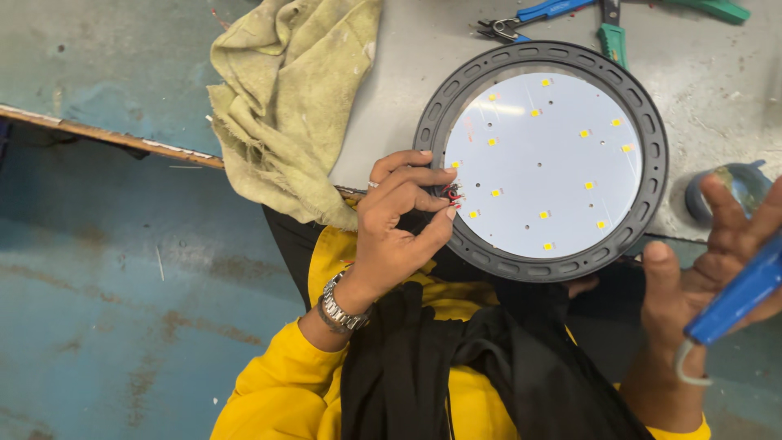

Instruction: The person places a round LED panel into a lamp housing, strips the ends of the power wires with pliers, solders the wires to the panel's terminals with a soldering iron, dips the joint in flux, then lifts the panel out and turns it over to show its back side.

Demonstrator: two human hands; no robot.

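Grey workbench with a worn edge, seen from above, over a blue-green floor marked with rusty streaks. Up and to the left of the left hand, a crumpled yellow-green rag hangs over the bench edge. Left hand: wrist bearing a metal watch, sleeve yellow, fingers curled in a pinch at the left rim of the round lamp; thumb and fingertips close on a small bunch of thin red wires where the rim meets the plate. Whether the wires are truly gripped or only touched cannot be told. The lamp, directly right of that hand, consists of a dark ribbed ring around a white disc dotted with small yellow diodes; it rests partly on the bench and partly over the person's lap, near a black cloth draped on the yellow garment. Above the lamp, far from both hands, lie pliers with blue handles and a tool with green handles. Just above the right hand, a small round grey pot stands at the bench edge. Right hand, at the frame's right margin: fingers loosely spread and half open, a blue tool handle lying across the palm, with a pale cord looping from its lower end. The tool's working tip is out of view.
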